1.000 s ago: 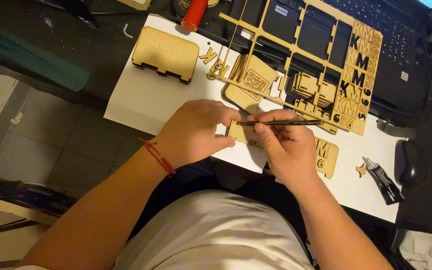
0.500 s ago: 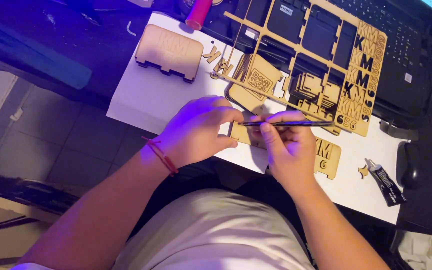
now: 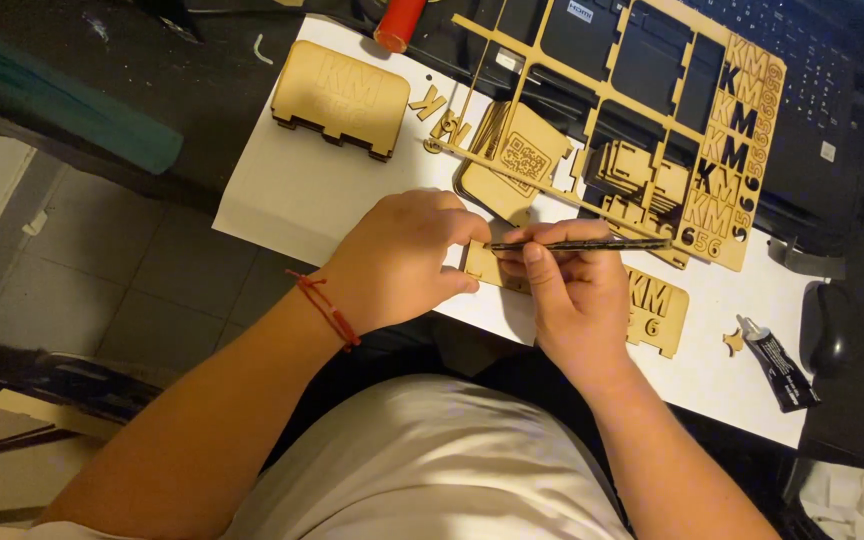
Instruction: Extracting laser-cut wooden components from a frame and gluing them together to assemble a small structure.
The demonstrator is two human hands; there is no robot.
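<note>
My right hand (image 3: 574, 296) grips a thin dark pen-like tool (image 3: 592, 244) held level, its tip pointing left toward my left hand. My left hand (image 3: 402, 258), a red string on its wrist, presses on a flat laser-cut wooden panel (image 3: 657, 308) lying on a white sheet (image 3: 302, 190). Most of that panel is hidden under both hands; its right end with cut-out characters shows.
A wooden cut-out frame sheet (image 3: 722, 150) lies over a black laptop (image 3: 822, 100). An assembled wooden box (image 3: 337, 85) sits at the back left, a rounded wooden plaque (image 3: 512, 160) in the middle. A black glue tube (image 3: 780, 362) and a mouse (image 3: 832, 325) lie right. A red cylinder (image 3: 397, 22) stands behind.
Both hands stay over the wooden panel with only small shifts; the tool remains level in my right hand.
</note>
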